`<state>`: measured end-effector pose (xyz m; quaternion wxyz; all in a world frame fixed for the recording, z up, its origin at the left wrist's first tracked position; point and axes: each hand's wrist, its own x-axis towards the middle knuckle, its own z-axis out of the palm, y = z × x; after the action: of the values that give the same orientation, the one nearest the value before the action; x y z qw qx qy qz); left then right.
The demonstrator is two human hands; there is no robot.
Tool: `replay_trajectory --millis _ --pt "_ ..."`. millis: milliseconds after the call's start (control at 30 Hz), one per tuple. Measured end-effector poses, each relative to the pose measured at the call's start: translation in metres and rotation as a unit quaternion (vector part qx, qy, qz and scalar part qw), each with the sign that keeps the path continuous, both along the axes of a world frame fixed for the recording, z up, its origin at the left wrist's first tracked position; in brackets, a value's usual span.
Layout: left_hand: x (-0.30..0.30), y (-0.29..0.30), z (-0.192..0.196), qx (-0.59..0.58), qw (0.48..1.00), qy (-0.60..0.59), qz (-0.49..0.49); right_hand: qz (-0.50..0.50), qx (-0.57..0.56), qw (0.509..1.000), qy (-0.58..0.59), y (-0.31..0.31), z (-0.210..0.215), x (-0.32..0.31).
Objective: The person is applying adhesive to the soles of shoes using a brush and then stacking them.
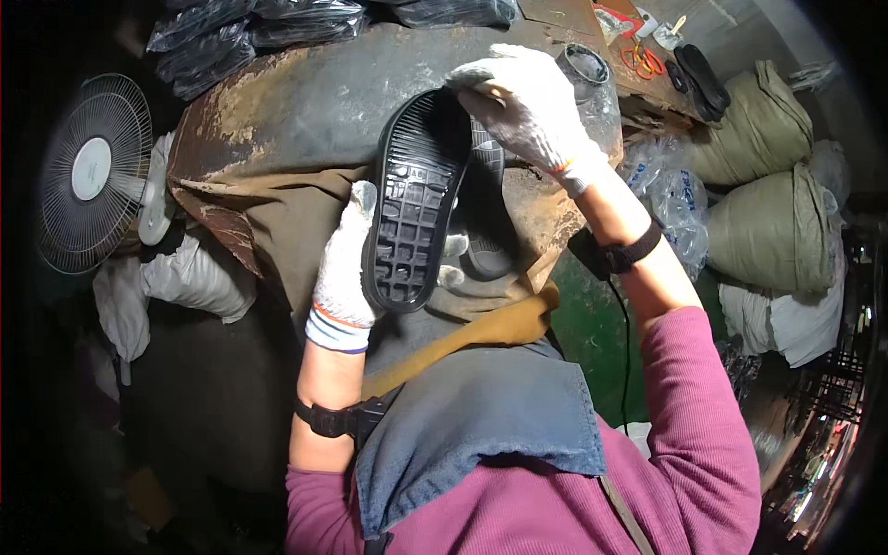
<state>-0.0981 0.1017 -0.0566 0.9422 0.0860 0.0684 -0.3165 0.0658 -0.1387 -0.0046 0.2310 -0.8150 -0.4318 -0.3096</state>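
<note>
A black rubber shoe sole [413,208] is held up over the worktable's front, its gridded hollow side facing me and its toe end away. My left hand [346,254], in a white knit glove, grips the heel half; its thumb lies along the left edge and fingertips show past the right edge. My right hand [529,106], gloved too, is closed at the toe end, with fingers bent against the rim. Whether it pinches anything else there is hidden. Partly behind the held piece lies another dark sole [490,250], tread side showing, on the brown cloth.
Black plastic-wrapped bundles [305,23] lie along the worn table's [342,102] far edge. A round container [585,69] stands beyond my right hand. Orange-handled scissors [642,61], a brush [671,33] and dark soles [703,81] sit far right. A fan [92,171] stands left, green sacks [768,231] right.
</note>
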Motion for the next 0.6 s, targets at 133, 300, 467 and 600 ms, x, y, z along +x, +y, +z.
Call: replay_trajectory --millis 133,300,467,600 --pt "0.005 -0.002 -0.008 -0.045 0.998 -0.042 0.003 0.011 0.034 0.999 -0.01 0.019 0.001 -0.003" --pt "0.003 0.003 -0.013 -0.074 0.996 -0.035 0.026 -0.036 0.182 0.981 0.066 0.019 -0.026 -0.02" --pt "-0.002 0.0 -0.008 -0.1 0.994 -0.028 0.023 -0.044 0.212 0.965 0.149 0.035 -0.054 -0.043" --pt "-0.005 0.005 -0.024 -0.11 0.991 -0.062 0.041 0.095 0.156 0.956 0.227 0.053 -0.043 -0.075"
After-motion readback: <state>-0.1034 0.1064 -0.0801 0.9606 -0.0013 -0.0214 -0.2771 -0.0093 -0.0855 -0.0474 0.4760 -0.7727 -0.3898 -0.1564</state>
